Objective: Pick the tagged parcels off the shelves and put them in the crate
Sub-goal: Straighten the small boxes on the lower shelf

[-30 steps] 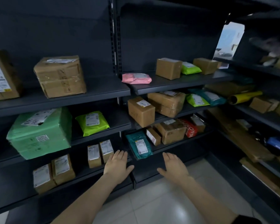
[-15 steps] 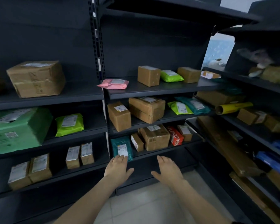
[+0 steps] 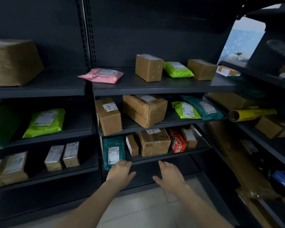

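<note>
Both hands out, palms down, fingers spread: left hand (image 3: 120, 172) at the bottom edge of the teal mailer bag (image 3: 113, 151), right hand (image 3: 169, 176) empty below the taped cardboard box (image 3: 155, 142), centre frame.

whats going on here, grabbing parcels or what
A person faces dark shelves stocked with parcels, both hands out and empty. The left hand is at the bottom edge of a teal mailer on the low shelf; the right hand hovers beside it, open. Nothing is picked yet, and no crate is in view.
</note>
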Demonstrator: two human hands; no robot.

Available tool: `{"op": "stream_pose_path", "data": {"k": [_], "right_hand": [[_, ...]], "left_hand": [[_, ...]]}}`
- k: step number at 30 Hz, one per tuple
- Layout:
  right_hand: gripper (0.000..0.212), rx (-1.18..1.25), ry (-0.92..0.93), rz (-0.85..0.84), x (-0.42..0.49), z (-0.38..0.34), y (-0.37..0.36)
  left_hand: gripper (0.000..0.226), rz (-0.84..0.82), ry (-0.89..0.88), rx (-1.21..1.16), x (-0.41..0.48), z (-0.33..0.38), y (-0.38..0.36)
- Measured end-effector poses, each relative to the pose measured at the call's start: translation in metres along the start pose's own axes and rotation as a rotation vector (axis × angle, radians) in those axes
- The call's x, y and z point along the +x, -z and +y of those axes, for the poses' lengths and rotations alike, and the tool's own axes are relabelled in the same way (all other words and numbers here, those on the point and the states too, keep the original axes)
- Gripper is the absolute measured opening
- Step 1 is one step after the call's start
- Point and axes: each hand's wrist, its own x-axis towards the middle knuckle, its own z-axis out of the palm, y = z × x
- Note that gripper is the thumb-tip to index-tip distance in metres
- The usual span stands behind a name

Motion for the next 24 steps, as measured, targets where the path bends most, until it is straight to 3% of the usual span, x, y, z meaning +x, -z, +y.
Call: {"op": "stream_pose_path", "data": {"k": [8,16,24], "right_hand": [[0.07,0.02,0.022,-0.071,0.067,0.044,-0.003],[0.071,0.052,0.193,-0.197,0.17,0.049,-0.057],[0.063,0.133,0.317,-0.037,0.255,0.042,-0.174]], "left_hand": [[0.052,-0.062,0.083,0.005,0.06,0.008,-0.015],[0.057,-0.04,0.254,-0.044,0.115,-0.025,-0.068],[0.06,0.127,0.376,-0.002,0.184,-0.088,-0.171]]}}
